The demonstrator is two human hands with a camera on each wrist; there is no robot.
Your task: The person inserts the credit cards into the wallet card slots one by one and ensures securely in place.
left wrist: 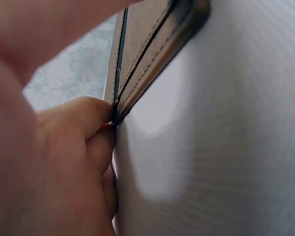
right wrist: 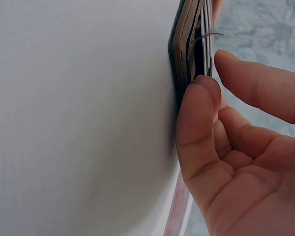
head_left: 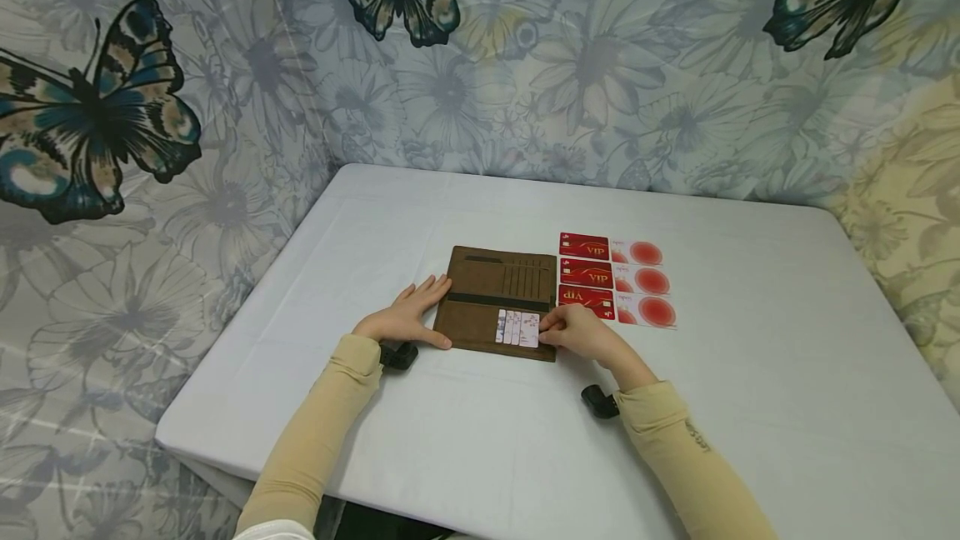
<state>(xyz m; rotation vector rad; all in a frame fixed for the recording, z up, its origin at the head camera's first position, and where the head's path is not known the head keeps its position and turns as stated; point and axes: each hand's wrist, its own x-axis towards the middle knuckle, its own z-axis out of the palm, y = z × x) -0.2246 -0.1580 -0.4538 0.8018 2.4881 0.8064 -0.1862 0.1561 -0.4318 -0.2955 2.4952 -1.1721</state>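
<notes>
An open brown wallet [head_left: 472, 319] lies flat on the white table, with a dark band across its middle. Several pale patterned cards [head_left: 528, 330] sit overlapped in slots on its near half. My left hand [head_left: 405, 317] rests at the wallet's left edge, thumb and fingers spread. At the right edge of the pale cards, my right hand [head_left: 588, 333] has its fingertips on the outermost card, thumb near its face and curled fingers at its edge. In the right wrist view, the stacked card edges [right wrist: 207, 37] stand just above these fingertips [right wrist: 199, 96].
Right of the wallet lie red VIP cards [head_left: 585, 273] in a column, the nearest one partly behind my right hand. Beside them is a column of white cards with red circles [head_left: 652, 281]. A butterfly-patterned wall covering [head_left: 450, 90] borders the white table [head_left: 750, 357].
</notes>
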